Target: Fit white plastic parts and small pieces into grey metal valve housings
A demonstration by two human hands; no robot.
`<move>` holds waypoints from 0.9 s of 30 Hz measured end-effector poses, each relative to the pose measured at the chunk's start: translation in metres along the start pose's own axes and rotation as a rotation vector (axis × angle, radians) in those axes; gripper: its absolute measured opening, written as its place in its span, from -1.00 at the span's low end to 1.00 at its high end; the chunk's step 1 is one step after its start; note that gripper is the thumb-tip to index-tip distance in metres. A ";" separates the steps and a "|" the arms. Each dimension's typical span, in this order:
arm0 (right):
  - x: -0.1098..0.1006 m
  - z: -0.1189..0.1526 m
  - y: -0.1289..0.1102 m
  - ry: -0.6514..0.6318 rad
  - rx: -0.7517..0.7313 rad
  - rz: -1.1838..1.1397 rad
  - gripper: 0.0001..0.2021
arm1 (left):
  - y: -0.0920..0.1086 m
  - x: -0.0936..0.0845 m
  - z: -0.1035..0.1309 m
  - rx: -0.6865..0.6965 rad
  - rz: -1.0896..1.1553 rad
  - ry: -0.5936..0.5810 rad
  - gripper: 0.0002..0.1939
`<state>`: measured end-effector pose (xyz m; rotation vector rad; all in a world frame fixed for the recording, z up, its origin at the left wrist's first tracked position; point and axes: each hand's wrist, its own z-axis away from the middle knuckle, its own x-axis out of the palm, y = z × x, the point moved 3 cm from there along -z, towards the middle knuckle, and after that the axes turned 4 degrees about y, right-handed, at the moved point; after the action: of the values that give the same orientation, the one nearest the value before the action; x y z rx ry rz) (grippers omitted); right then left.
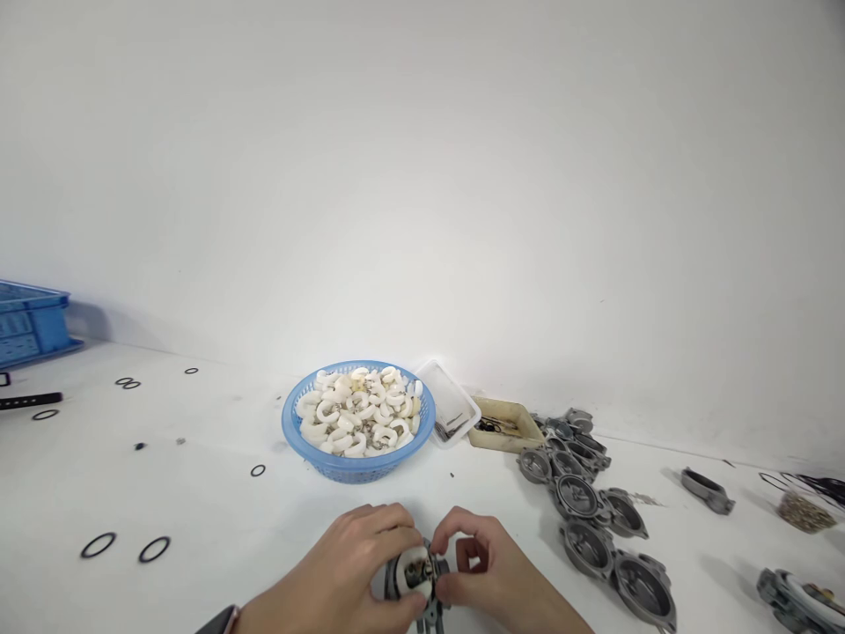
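Note:
A grey metal housing (pixel 431 612) with a white curved part (pixel 410 563) set in it is at the bottom centre. My left hand (pixel 360 563) is wrapped round its left side, thumb low on the white part and fingers over the top. From the right, my right hand (pixel 479 563) touches the housing's edge with its index finger and thumb, its other fingers curled. Anything small between those fingertips is too small to make out. Beyond my hands, a blue round basket (pixel 360 471) holds several white curved parts (pixel 356 414).
Several grey housings (pixel 577 497) line the right side, with one assembled piece (pixel 802 599) at the lower right. Behind are a white tray (pixel 449 392) and a cream tray (pixel 511 409). Black rings (pixel 154 549) lie left, near a blue crate (pixel 36 326). A wall stands behind.

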<state>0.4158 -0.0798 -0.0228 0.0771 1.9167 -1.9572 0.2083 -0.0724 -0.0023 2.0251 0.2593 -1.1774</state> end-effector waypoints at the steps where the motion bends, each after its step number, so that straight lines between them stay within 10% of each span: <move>1: 0.000 0.000 -0.001 -0.001 0.001 0.003 -0.76 | 0.000 0.000 0.000 0.001 0.000 0.000 -0.75; 27: 0.017 0.039 -0.053 0.045 0.100 0.131 -0.34 | -0.024 -0.012 0.007 0.021 0.130 0.229 -0.77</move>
<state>0.3928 -0.1227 0.0242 0.2698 1.7923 -1.9771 0.1846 -0.0581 -0.0071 2.1620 0.2244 -0.8720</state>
